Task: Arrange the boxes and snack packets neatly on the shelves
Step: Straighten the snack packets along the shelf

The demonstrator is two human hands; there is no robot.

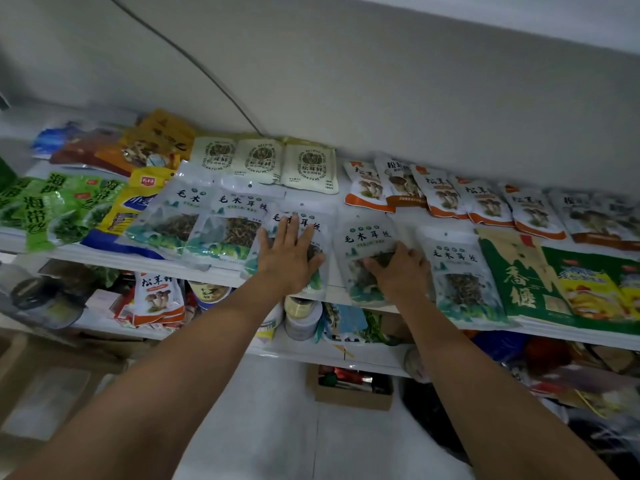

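On the shelf, our left hand presses one packet with straight fingers, our right hand at its 3 o'clock covers the next packet, grip unclear; we should slide both level, evenly overlapped.
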